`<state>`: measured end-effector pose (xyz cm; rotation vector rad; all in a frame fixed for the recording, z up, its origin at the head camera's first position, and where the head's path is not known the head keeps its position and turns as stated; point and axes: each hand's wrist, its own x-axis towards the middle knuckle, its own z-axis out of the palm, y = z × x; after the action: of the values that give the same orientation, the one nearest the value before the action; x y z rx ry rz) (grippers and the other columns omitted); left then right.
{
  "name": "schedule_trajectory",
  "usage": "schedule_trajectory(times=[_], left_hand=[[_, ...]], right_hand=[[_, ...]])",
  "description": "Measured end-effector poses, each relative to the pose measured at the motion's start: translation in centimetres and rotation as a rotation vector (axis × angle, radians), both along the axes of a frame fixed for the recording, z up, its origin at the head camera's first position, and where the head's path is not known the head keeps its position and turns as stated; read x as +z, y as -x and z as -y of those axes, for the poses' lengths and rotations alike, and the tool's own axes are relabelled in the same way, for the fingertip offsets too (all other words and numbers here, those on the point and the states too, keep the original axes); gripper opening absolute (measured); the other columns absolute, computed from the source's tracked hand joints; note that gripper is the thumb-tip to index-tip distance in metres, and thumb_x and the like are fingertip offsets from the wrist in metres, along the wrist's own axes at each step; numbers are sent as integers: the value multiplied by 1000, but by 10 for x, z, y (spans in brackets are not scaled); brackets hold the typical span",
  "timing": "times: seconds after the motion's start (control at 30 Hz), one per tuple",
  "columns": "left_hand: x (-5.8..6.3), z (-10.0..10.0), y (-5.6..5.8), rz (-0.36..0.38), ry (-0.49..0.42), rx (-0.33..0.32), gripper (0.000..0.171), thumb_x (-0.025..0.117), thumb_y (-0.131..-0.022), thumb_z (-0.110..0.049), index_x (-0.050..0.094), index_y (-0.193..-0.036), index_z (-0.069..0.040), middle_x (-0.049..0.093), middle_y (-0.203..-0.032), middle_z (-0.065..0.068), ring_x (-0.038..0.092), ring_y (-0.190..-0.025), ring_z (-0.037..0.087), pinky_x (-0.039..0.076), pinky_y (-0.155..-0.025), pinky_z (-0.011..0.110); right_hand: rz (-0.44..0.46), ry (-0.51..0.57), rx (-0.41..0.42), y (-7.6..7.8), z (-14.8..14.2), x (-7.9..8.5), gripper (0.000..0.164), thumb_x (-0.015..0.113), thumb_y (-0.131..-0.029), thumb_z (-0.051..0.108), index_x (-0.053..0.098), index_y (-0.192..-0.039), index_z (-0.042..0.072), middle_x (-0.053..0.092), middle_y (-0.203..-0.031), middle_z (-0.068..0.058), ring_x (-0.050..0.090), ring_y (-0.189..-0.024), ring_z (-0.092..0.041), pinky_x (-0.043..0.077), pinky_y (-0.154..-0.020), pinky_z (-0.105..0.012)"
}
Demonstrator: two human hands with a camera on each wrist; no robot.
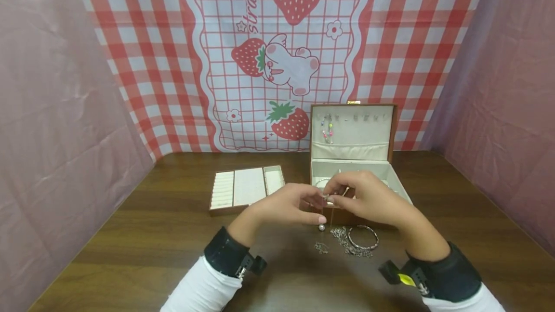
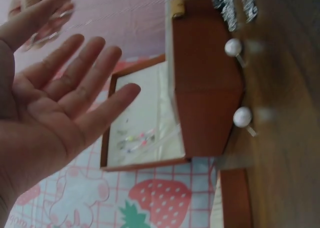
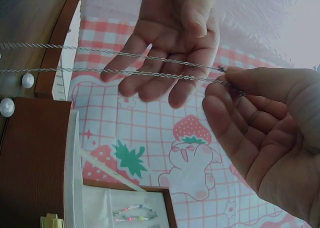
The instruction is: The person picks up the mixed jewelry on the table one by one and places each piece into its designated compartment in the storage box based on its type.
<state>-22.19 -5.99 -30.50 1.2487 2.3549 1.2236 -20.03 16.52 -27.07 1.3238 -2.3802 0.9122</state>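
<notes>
Our right hand (image 3: 277, 133) pinched the silver chain (image 3: 155, 75), 2 strands hanging down; we held our left hand (image 2: 47, 113) beside them, fingers spread.

Soft light; wrist views hazy

The right hand (image 1: 368, 199) pinches a chain (image 1: 327, 198) near 1 open box (image 1: 364, 135).

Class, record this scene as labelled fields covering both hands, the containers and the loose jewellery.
Right hand: pinches a twisted silver chain
Left hand: fingers extended, near the chain
Jewellery box: lid raised, beaded bracelet hanging inside it
Tray: on the table, left of the box
Before the box: bangle, chain pile, pearl-topped pieces
</notes>
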Motion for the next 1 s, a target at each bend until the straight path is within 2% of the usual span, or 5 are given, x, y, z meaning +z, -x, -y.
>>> schedule_trajectory(times=[0.1,0.2,0.47,0.77,1.0], left_hand=[[-2,-5,-2,21,-1,-71,30,73,-89,-15,64,-116,-4,68,-113,7,62,-103,7,50,-96,28],[-4,-9,-3,29,1,-98,25,71,-90,-12,65,-111,-2,69,-109,7,62,-98,2,51,-93,25],[-7,-14,-5,-1,-6,-106,9,68,-91,-8,67,-99,-3,68,-89,-4,64,-86,0,53,-85,19],[-10,-15,-6,-26,34,-134,4,67,-92,-8,68,-94,-5,68,-86,-6,64,-81,-1,53,-81,17],[-6,-12,-6,-76,20,-76,2,69,-91,-10,68,-91,-8,66,-82,-9,61,-81,-2,52,-82,16]], right_hand=[[28,72,1,-2,0,2,20,72,-82,-7,70,-91,11,67,-83,9,61,-72,-5,54,-57,-25],[34,130,-18,-4,-1,6,17,71,-83,-6,70,-91,10,67,-83,8,60,-73,-7,53,-57,-23],[42,247,-23,-12,-5,15,17,70,-83,-10,69,-94,4,68,-87,0,63,-75,-10,57,-62,-22],[-6,306,-32,-19,-10,22,20,69,-83,-11,69,-99,1,69,-87,-7,66,-72,-10,56,-61,-20],[-20,447,-31,-22,-17,29,18,67,-82,-17,67,-97,-6,68,-82,-10,66,-68,-11,56,-59,-19]])
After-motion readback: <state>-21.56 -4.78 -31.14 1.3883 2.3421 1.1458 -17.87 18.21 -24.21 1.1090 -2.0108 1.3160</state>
